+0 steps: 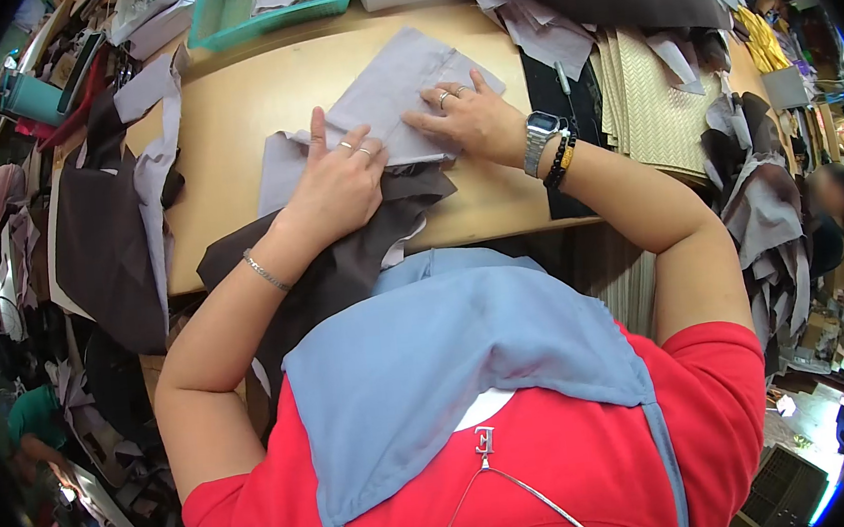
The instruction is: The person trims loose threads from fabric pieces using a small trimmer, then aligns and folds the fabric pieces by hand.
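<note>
Light grey-lilac fabric (391, 75) lies folded on the pale wooden table (222, 105). My left hand (339, 180) rests on the fabric's left part, fingers apart, with the index finger stretched out. On its right part my right hand (470, 119) presses down, fingers spread. A folded edge of the fabric runs between the two hands. Dark brown fabric (317, 273) lies under my left wrist and hangs over the table's front edge.
A teal tray (210, 21) stands at the back. Dark cloth pieces (104, 246) hang at the left. To the right lie textured cream sheets (649, 108) and a pen (562, 78) on black material. People sit at both far sides.
</note>
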The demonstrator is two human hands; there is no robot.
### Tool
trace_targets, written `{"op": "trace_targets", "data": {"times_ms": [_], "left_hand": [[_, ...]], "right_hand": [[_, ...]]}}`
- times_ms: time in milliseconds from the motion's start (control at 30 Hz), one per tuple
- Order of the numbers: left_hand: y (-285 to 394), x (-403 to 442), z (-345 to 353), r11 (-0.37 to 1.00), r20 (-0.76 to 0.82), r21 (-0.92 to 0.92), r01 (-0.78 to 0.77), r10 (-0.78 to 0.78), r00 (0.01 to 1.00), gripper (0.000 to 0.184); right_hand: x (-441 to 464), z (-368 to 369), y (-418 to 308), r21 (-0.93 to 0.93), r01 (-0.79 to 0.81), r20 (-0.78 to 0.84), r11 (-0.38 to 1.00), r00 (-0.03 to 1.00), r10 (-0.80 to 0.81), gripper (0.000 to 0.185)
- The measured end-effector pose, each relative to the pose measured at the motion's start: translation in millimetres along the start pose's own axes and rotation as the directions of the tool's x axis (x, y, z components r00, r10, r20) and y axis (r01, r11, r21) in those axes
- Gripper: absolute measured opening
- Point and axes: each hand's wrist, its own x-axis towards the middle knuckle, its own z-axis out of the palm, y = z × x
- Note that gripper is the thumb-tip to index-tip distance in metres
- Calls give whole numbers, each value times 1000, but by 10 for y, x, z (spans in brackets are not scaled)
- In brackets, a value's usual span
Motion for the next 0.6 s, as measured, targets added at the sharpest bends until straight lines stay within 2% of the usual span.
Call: {"op": "trace_targets", "data": {"times_ms": [33,233,300,400,533,600], "left_hand": [[16,-23,8,999,-30,-10,30,-31,999,34],[90,-128,29,989,-171,-33,143,-146,974,29],[105,-159,26,986,-178,-34,161,-165,970,26],[104,-177,-33,973,-167,-147,177,-201,965,23],[17,-68,9,882,-71,-313,353,-392,917,19],[-71,20,39,843,-55,-366,393,-441,896,21]], "right_hand": [[-9,-49,-42,-10,-10,30,1000,999,10,57],[-11,73,-64,48,59,-86,997,995,-55,58],[8,29,-134,22,33,-44,999,999,-32,57],[23,-65,-178,48,23,-11,999,1000,-22,51],[36,-102,-247,120,-3,-96,993,995,14,41],[59,-98,-299,294,35,-110,955,994,-2,36]]}}
